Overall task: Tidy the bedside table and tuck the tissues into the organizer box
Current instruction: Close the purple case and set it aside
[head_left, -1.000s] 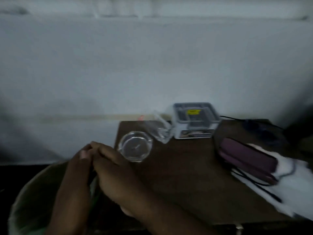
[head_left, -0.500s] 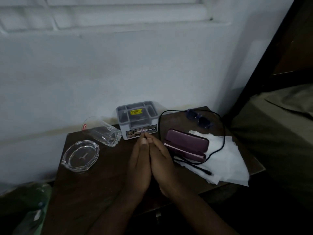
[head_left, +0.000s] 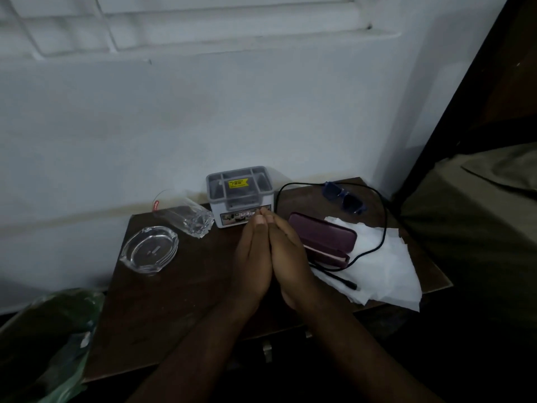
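A grey organizer box (head_left: 241, 196) with several compartments and a yellow sticker stands at the back of the dark wooden bedside table (head_left: 180, 301), against the wall. White tissues (head_left: 386, 271) lie spread on the table's right side, partly under a maroon glasses case (head_left: 322, 238) and a black cable (head_left: 377, 228). My left hand (head_left: 254, 260) and my right hand (head_left: 290, 257) are pressed palm to palm with straight fingers above the table's middle, fingertips just in front of the box. Neither hand holds anything.
A drinking glass (head_left: 186, 216) lies on its side left of the box, with a glass ashtray (head_left: 149, 248) in front of it. Blue sunglasses (head_left: 344, 197) rest at the back right. A green-lined bin (head_left: 52, 344) stands at the lower left, and a bed (head_left: 479, 228) is on the right.
The view swung right and steadied from the bin to the table. My joined hands moved from over the bin to the table's middle and have stayed there since.
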`<state>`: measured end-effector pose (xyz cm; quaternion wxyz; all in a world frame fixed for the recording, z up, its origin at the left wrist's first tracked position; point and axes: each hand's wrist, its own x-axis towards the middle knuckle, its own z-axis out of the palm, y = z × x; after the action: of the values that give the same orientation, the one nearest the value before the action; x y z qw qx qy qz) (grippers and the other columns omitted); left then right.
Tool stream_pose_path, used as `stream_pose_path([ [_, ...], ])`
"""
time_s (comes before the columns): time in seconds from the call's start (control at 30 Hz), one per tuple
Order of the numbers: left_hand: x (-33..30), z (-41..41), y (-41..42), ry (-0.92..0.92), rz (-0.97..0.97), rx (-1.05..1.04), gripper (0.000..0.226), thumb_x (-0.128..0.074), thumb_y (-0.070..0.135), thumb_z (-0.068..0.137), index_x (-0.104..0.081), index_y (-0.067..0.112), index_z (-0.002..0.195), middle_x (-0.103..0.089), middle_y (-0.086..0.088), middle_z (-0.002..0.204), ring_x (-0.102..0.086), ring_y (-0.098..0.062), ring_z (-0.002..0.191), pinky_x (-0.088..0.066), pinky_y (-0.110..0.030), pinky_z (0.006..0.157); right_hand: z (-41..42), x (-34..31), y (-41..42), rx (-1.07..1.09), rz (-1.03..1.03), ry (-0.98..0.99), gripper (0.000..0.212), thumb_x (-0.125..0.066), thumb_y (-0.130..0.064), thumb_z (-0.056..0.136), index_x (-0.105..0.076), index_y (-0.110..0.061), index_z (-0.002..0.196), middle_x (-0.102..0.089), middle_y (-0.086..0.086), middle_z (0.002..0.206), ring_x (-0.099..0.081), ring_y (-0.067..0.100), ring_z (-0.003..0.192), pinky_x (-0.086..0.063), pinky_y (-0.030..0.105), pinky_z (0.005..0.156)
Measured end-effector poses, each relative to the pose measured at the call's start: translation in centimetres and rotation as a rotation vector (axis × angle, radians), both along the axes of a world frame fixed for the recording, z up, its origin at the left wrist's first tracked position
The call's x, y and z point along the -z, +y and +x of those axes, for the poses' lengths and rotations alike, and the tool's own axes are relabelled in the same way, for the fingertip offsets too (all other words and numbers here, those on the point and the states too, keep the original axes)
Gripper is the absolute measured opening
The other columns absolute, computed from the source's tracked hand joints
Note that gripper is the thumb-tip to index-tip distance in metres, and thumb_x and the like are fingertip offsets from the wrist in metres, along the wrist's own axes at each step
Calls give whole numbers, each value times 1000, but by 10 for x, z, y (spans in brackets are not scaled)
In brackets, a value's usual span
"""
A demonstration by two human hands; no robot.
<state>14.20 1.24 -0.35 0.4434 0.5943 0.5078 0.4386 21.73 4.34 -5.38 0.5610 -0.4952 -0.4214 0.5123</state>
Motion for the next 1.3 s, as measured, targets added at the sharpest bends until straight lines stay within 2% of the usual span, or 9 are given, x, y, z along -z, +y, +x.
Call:
stream_pose_path([
  [0.1, -5, 5, -2, -137, -30, -68, 37, -32, 7, 103, -46, -6, 135, -50, -20, 141, -46, -27, 131, -32, 8, 67, 3, -3, 0, -8, 6, -12, 35, -40, -15, 103, -51, -8, 136, -56, 1, 135, -56, 9, 117, -44, 8, 92],
  [0.27, 0, 10, 8, -125, -22, -87, 36, -33, 8, 104, -48, -4, 135, -52, -18, 140, -48, -26, 130, -33, 8, 69, 8, -4, 2, -13, 1, 14, 33, -37, -13, 104, -50, -13, 134, -55, -10, 125, -54, -6, 110, -39, -3, 81],
  [0.37, 7, 17, 16, -97, 1, -57, 35, -35, 10, 104, -50, -2, 134, -56, -16, 136, -52, -16, 116, -34, 9, 70, 13, -4, 3, 18, 5, 29, 27, -41, -15, 103, -56, -23, 124, -61, -20, 112, -58, -18, 99, -42, -2, 79],
  [0.5, 28, 24, 35, -62, 48, -25, 33, -40, 17, 105, -56, 7, 132, -62, -6, 129, -57, -9, 110, -38, 5, 77, 27, -12, 12, 13, 9, -30, 26, -51, -24, 98, -65, -24, 121, -69, -10, 117, -64, -2, 106, -48, 14, 90],
  [0.63, 48, 27, 57, -14, 62, 20, 33, -47, 35, 102, -56, 26, 132, -62, 16, 128, -55, 0, 120, -40, 0, 89, 70, -20, 44, 86, 138, -417, 18, -58, -25, 90, -71, -25, 103, -74, -7, 99, -68, 7, 96, -53, 29, 87],
  [0.73, 58, 29, 65, 139, 66, 63, 50, -65, 44, 88, -55, 27, 134, -58, 12, 134, -52, -2, 124, -44, -26, 106, 109, -18, 75, 327, 162, -779, 26, -58, -15, 89, -68, -13, 113, -71, 4, 113, -65, 20, 107, -50, 36, 96],
  [0.9, 59, 26, 73, 438, 151, 199, 60, -82, 49, 67, -62, 27, 119, -65, 8, 111, -62, -13, 105, -52, -42, 92, 159, -5, 110, 344, -138, -1315, 30, -52, -30, 88, -60, -13, 111, -62, 12, 117, -56, 34, 112, -49, 44, 94],
  [1.07, 59, 23, 77, 357, 71, 284, 61, -85, 48, 61, -66, 28, 115, -71, 8, 108, -68, -7, 99, -57, -41, 87, 168, -2, 113, 220, -294, -1404, 25, -53, -27, 83, -66, -10, 96, -70, 15, 102, -67, 35, 93, -58, 45, 82],
  [1.3, 66, 19, 76, 313, 24, 305, 69, -89, 47, 56, -62, 34, 118, -70, 14, 110, -67, 1, 98, -58, -37, 88, 172, 4, 119, 157, -220, -1409, 31, -50, -25, 81, -66, -18, 107, -70, 10, 106, -65, 31, 96, -56, 43, 84],
])
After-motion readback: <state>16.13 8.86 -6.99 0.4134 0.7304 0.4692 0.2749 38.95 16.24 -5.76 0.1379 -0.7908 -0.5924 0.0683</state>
